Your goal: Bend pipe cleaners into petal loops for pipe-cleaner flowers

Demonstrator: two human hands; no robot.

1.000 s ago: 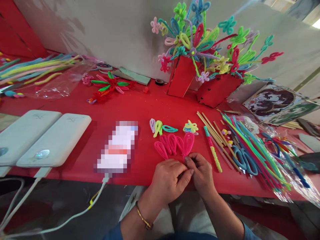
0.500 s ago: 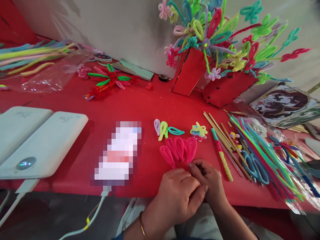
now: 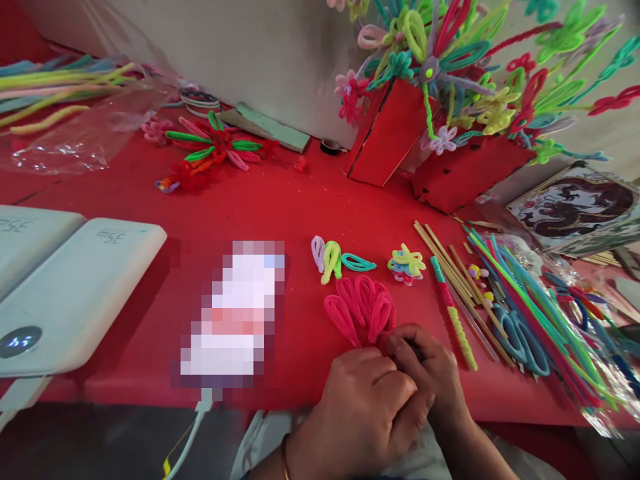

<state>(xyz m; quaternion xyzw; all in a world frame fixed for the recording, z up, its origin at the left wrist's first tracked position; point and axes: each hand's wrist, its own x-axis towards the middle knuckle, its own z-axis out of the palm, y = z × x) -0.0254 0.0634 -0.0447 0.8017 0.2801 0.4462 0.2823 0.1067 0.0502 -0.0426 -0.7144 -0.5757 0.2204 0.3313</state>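
Note:
A pink pipe-cleaner piece (image 3: 361, 308) made of several petal loops lies on the red table (image 3: 280, 213) at its near edge. My left hand (image 3: 367, 410) and my right hand (image 3: 430, 373) are pressed together at the base of the loops, fingers closed and pinching the stems. My left hand lies partly over the right, so the pinched ends are hidden. Just beyond the loops rest small white, green and teal loops (image 3: 336, 257) and a small yellow flower (image 3: 407, 262).
A pile of coloured pipe cleaners, wooden sticks and blue scissors (image 3: 520, 333) lies at the right. Red boxes (image 3: 385, 133) with pipe-cleaner flowers stand at the back. White power banks (image 3: 75, 293) and a blurred phone (image 3: 235, 313) sit at the left. A red-green flower (image 3: 213, 143) lies behind.
The pink loops have been drawn closer together, the rightmost one folded inward. Both hands stayed clasped at their base and sit lower in view as the camera moved.

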